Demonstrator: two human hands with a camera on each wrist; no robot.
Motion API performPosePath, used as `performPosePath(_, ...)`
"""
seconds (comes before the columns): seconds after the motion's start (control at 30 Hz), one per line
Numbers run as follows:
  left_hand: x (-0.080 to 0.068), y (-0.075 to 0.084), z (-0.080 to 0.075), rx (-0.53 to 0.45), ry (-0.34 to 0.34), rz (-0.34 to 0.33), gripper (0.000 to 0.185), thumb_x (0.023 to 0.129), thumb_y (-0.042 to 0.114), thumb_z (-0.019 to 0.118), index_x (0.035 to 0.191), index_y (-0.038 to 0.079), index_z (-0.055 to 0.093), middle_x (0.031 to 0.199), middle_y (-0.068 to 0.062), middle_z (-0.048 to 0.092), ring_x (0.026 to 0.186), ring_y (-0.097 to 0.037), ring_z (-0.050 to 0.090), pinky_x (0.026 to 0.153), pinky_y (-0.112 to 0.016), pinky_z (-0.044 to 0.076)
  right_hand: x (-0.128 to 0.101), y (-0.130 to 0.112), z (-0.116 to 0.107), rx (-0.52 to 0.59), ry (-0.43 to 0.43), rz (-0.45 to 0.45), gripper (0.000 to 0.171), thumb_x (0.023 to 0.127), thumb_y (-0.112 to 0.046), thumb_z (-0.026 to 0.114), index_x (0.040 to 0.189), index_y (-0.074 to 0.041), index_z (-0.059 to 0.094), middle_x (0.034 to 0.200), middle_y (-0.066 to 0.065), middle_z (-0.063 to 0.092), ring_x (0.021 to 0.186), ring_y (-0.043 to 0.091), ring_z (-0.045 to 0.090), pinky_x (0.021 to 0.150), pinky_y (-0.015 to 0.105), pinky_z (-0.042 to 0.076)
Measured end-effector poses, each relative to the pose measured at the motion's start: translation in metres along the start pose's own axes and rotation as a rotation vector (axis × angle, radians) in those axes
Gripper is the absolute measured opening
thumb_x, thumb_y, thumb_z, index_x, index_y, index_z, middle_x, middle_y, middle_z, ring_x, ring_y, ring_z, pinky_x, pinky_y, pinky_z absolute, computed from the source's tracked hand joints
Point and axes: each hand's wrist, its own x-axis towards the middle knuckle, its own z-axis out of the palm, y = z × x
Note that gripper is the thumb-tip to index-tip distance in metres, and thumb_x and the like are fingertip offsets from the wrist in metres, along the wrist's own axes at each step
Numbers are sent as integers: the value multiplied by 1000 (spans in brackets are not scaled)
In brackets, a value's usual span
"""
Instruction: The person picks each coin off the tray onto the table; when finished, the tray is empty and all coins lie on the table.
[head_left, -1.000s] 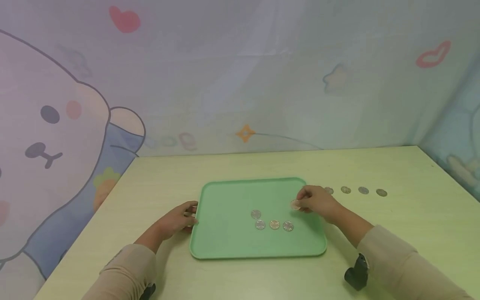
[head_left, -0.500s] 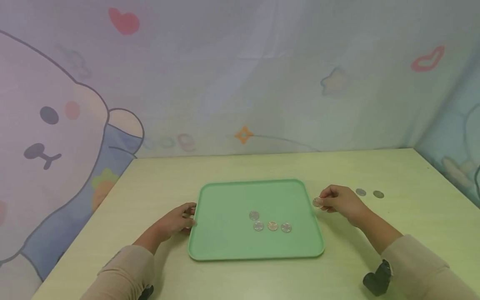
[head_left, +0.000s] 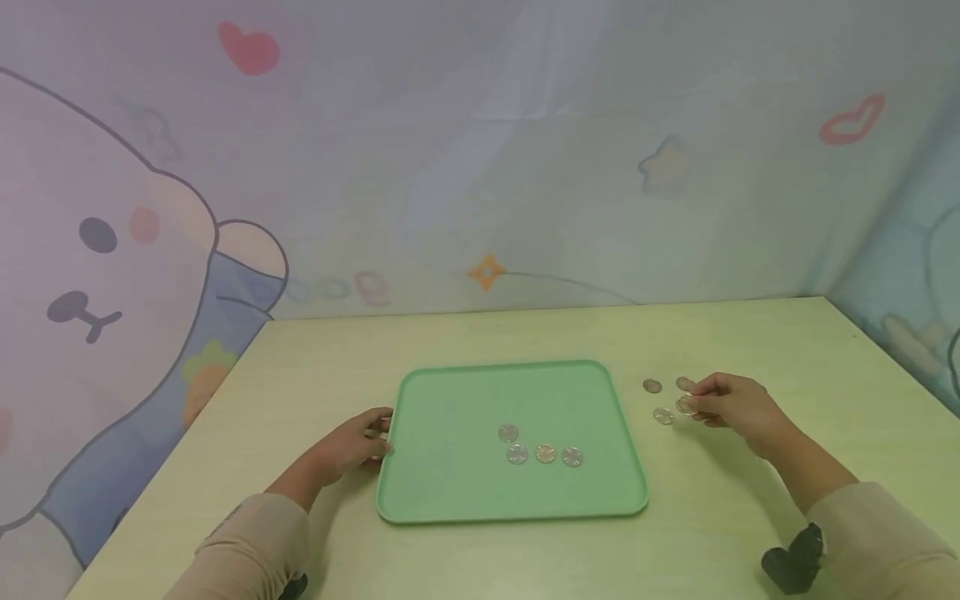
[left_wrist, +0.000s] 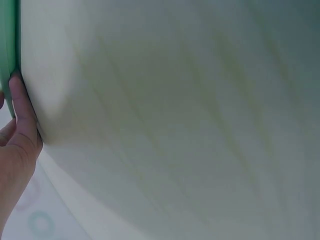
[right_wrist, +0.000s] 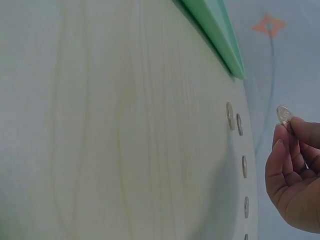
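A light green tray (head_left: 450, 492) lies on the table, bearing several coins in its middle: one silvery coin (head_left: 508, 433) stands behind a short row with a golden coin (head_left: 545, 453). My left hand (head_left: 348, 450) touches the tray's left rim, its fingers and thumb lying loosely against the edge. To the right of the tray, my right hand (head_left: 738, 408) pinches a golden-looking coin (head_left: 686, 406) above the table, between thumb and fingers. Nearby on the table lie a coin (head_left: 663, 416), a second coin (head_left: 652, 386) and further coins, partly hidden behind the hand.
In the right wrist view a line of coins (right_wrist: 244, 166) runs along the table near the hand. The pale wooden table (head_left: 525, 562) ends at a printed cloth backdrop (head_left: 450, 167). Another cloth (head_left: 930, 275) hangs at the right.
My right hand has moved right, from above the tray to beyond its right edge, still pinching a coin. Table coins it covered now show. The left hand stays at the rim.
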Motion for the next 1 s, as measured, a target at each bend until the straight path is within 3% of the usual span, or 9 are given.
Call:
performPosePath(0.3, 2, -3, 7, -9, -24, 10, 52, 80, -4, 49, 129, -4, 29, 116, -19, 39, 94, -24, 48, 72, -37, 48, -7, 27, -12, -44, 1, 54, 27, 85, -14, 53, 97, 10, 47, 83, 5, 53, 73, 12, 52, 65, 24, 47)
performPosePath(0.5, 4, -5, 8, 0, -5, 3, 52, 79, -5, 49, 128, -4, 31, 114, -17, 42, 93, -24, 49, 70, -37, 48, 1, 45, -11, -54, 12, 88, 22, 83, -9, 54, 92, 11, 49, 78, 3, 53, 67, 11, 53, 59, 23, 47)
performPosePath(0.77, 1, -2, 5, 12, 12, -11, 52, 80, -5, 50, 128, -4, 32, 114, -18, 40, 94, -25, 48, 70, -36, 49, 8, 38, -14, -55, -10, 96, 24, 84, -6, 52, 93, 14, 46, 82, 7, 52, 67, 12, 54, 60, 24, 48)
performPosePath(1.0, -1, 2, 0, 9, 23, -9, 52, 79, -5, 50, 128, -4, 31, 115, -19, 39, 95, -26, 47, 71, -36, 49, 15, 30, -13, -104, -12, 86, 17, 82, -3, 52, 88, 12, 49, 75, 5, 53, 64, 12, 53, 57, 24, 48)
